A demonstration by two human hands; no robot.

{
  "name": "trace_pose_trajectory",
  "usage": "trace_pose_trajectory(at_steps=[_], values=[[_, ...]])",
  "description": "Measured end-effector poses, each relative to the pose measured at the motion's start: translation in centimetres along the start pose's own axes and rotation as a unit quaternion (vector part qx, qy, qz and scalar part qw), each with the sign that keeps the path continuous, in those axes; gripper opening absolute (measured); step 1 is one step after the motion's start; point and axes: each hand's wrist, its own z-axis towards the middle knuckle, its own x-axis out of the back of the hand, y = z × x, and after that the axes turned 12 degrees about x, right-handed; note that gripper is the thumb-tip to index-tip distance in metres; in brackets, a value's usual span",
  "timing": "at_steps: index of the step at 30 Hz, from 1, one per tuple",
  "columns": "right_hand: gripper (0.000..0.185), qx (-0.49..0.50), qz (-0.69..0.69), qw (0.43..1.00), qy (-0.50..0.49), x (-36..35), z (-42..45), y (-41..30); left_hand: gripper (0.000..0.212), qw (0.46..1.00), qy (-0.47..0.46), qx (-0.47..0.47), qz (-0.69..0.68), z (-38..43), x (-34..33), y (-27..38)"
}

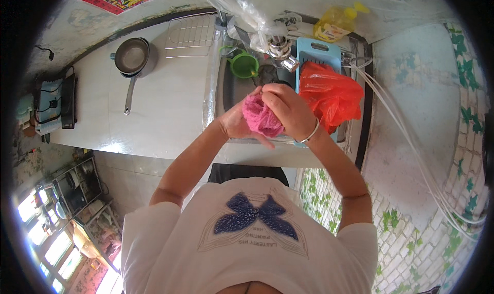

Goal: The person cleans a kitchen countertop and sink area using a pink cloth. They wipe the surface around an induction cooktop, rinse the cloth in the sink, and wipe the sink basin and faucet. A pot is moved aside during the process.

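Observation:
A bunched pink cloth [262,116] is between my two hands, above the near side of a metal sink [231,89]. Underneath and to its left, my left hand [236,120] supports it with the palm up and some fingers extended. From above, my right hand [287,108] grips the cloth with bent fingers; a light bangle circles that wrist. Beyond the hands, a green plastic funnel-like vessel [244,66] lies in the sink beside a dark crumpled item [267,74]. The metal faucet [283,52] reaches over the basin.
A blue plastic drain basket [318,47] holding a red plastic bag [330,89] sits at the sink's right. Behind it stands a yellow pump bottle [335,23]. On the left counter [162,104] are a pan [132,56] and a wire rack [191,35]. White hoses [405,120] hang at right.

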Motion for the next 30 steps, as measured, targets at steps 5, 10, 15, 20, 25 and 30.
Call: trace_pose_trajectory(at_steps=[5, 10, 15, 20, 25, 30], values=[[0.030, 0.137, -0.101, 0.982, -0.077, 0.7, 0.6, 1.4, 0.084, 0.979, -0.143, 0.041, 0.140, -0.2, 1.3, 0.8], [0.014, 0.180, -0.315, 0.926, -0.104, 1.8, 1.1, 1.8, 0.046, 0.976, -0.095, 0.126, 0.148, 0.3, 0.1, 2.1], [0.014, 0.122, -0.318, 0.927, -0.160, 1.5, 0.3, 3.2, 0.015, 0.956, 0.090, 0.155, 0.232, 0.8, -1.7, 3.2], [0.016, -0.007, -0.249, 0.943, -0.222, 0.4, -0.8, 3.8, 0.006, 0.903, 0.186, 0.138, 0.363, 1.8, -0.9, 3.8], [0.014, -0.137, -0.153, 0.935, -0.288, -1.1, -2.1, 5.0, 0.015, 0.746, 0.362, 0.121, 0.546, 3.7, 0.0, 3.1], [0.018, -0.195, -0.093, 0.924, -0.316, -4.2, -5.0, 6.5, 0.032, 0.495, 0.471, 0.052, 0.729, 5.7, 5.7, 0.8]])
